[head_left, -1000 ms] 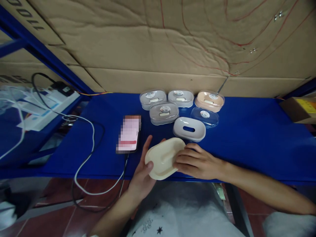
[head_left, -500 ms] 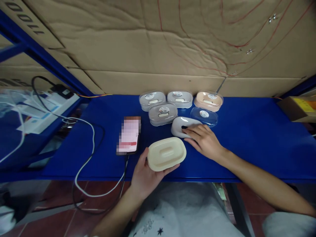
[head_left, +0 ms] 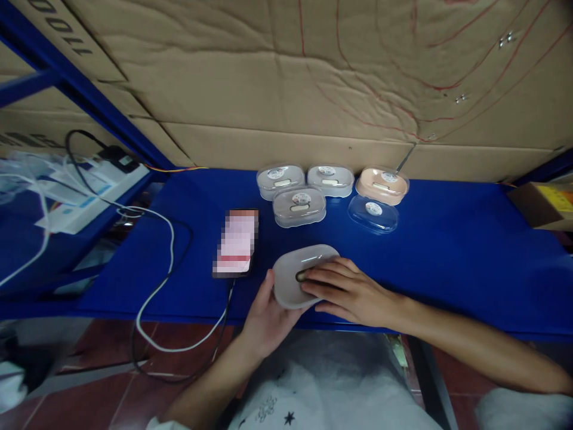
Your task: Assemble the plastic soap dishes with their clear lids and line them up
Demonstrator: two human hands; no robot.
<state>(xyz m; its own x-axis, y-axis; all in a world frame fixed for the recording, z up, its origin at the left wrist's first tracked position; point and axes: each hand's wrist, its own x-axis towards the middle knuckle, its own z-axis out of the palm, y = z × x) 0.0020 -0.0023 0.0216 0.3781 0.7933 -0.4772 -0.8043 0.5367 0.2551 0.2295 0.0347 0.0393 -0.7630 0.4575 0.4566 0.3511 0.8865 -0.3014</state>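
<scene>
Grey dish (head_left: 287, 283): smooth plastic, showing glossy highlight near far rim. Loose lid (head_left: 379, 223): clear plastic, gleaming. Grey lidded boxes (head_left: 299, 217), peach lidded box (head_left: 380, 192): transparent plastic covers reflecting light. Round stickers (head_left: 373, 209): looking papery. Tabletop (head_left: 452, 251): smooth, appearing low-sheen blue. Backing (head_left: 215, 77): matt cardboard, creasing and rippling. Shirt (head_left: 349, 382): soft cloth, wrinkling.

Pale grey shirt (head_left: 344, 382) at bottom centre, dark star (head_left: 289, 418) printed on it, outlined flowers (head_left: 267, 409) just left; pale sleeve (head_left: 521, 409), lower right!
</scene>
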